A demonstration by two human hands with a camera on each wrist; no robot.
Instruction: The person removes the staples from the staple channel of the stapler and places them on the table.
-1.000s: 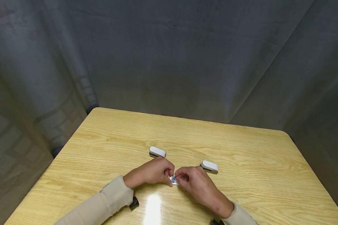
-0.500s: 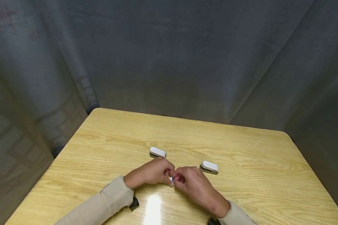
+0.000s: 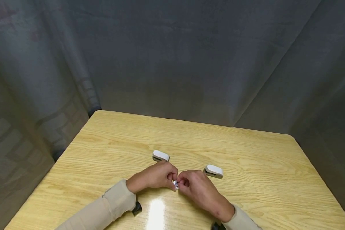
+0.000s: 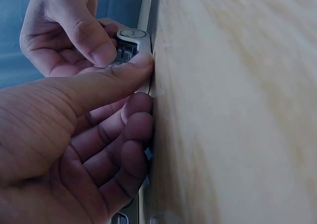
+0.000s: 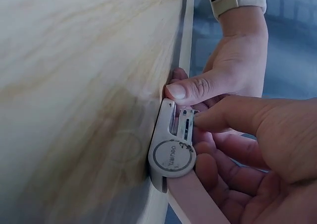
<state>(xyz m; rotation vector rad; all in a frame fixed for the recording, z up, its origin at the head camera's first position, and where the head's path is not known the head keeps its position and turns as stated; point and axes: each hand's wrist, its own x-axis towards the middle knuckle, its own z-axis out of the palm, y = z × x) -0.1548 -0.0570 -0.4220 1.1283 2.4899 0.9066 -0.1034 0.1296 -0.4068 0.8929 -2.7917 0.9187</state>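
Note:
Between both hands, near the middle of the table, sits a small white stapler (image 3: 176, 184), mostly covered by fingers in the head view. In the right wrist view this stapler (image 5: 172, 157) shows a round hinge end, a metal staple channel (image 5: 186, 124) standing apart from the base, and a cover (image 5: 193, 196) swung back. My left hand (image 3: 160, 175) grips the far end of the base, its thumb (image 5: 177, 90) on top. With thumb and finger my right hand (image 3: 199, 189) pinches the stapler by the channel; the exact contact is partly hidden.
Two more small white staplers lie on the wooden table: one stapler (image 3: 161, 155) just beyond my left hand, another stapler (image 3: 213, 171) beyond my right. Grey curtains (image 3: 172, 64) hang around the table's (image 3: 126, 134) far and side edges.
My right hand has moved slightly left, toward my left hand, and covers more of the held stapler. My left hand and the two other staplers stay in place.

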